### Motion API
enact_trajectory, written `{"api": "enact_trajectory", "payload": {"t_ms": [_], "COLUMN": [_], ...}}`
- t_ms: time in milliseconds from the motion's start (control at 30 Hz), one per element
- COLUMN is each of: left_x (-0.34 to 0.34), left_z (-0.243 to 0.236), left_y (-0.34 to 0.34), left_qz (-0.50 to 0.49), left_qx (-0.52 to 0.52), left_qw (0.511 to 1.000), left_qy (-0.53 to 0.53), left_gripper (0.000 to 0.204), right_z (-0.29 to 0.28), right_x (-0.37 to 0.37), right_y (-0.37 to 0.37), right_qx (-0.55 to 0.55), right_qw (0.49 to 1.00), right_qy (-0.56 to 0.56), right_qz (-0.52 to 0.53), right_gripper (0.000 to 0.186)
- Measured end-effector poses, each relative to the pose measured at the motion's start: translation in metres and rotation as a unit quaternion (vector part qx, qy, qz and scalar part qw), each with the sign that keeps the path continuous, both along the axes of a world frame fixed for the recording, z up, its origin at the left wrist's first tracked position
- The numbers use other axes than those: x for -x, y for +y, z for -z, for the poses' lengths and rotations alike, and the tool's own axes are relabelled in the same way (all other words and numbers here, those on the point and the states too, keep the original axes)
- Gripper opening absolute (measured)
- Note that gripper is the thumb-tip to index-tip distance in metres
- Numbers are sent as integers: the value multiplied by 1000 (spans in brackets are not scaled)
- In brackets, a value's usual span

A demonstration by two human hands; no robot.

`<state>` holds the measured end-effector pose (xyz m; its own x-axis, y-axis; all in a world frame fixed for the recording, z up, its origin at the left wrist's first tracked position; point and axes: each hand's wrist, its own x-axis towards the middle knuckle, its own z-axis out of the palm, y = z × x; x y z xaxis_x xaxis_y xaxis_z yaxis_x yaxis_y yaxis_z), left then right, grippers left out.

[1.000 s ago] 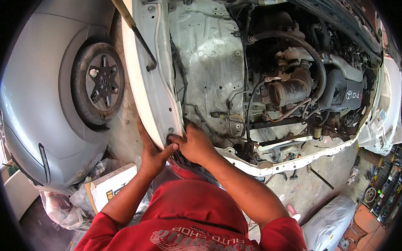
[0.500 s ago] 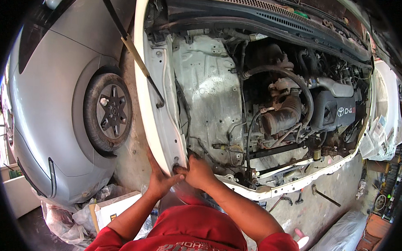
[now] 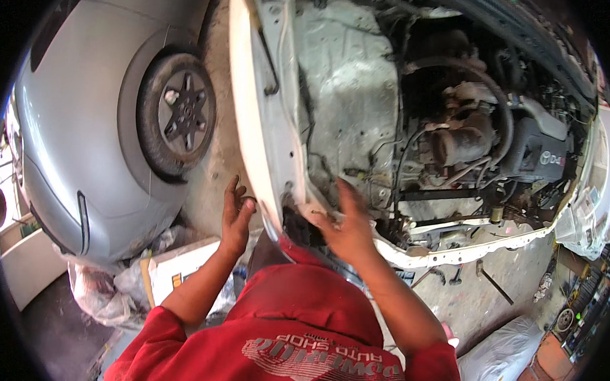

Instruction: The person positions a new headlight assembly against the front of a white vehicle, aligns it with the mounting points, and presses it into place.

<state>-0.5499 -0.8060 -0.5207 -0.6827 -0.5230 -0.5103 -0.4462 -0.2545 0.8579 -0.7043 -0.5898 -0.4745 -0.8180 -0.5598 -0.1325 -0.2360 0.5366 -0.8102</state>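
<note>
Both of my hands are empty at the front corner of a white car's open engine bay. My left hand [image 3: 237, 218] is raised with fingers apart, just outside the white fender [image 3: 246, 114]. On the other side of that corner, my right hand [image 3: 347, 225] has its fingers spread over the front body panel, somewhat blurred; whether it touches the metal I cannot tell. A dark gap [image 3: 296, 225] in the corner shows between my hands. Beyond my right hand lie the bare metal inner panel [image 3: 349, 91] and the engine [image 3: 465, 135] with its hoses.
A silver car [image 3: 85, 136] with a dark-spoked wheel [image 3: 180, 115] stands close on the left. Near my left forearm are a white box [image 3: 188, 260] and crumpled plastic [image 3: 106, 294]. A hammer [image 3: 493, 281] lies on the floor to the right. A hood prop rod [image 3: 268, 61] meets the fender.
My hands have come off the fender corner and moved apart, their fingers opening. The view has shifted, so the cars appear higher and the engine bay farther right.
</note>
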Motion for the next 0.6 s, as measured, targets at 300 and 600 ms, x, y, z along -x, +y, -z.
{"api": "enact_trajectory", "payload": {"t_ms": [300,600], "left_x": [-85,-36], "left_z": [114,175], "left_y": [-4,47], "left_qz": [-104,-156], "left_qx": [-287,-416], "left_qw": [920,895], "left_qy": [-246,-46], "left_gripper": [95,59], "right_z": [-25,113], "right_x": [-59,-168], "right_y": [224,359], "right_qx": [-174,-243], "right_qw": [813,808], "right_qy": [-540,-396], "right_qz": [130,363], "right_gripper": [27,54]}}
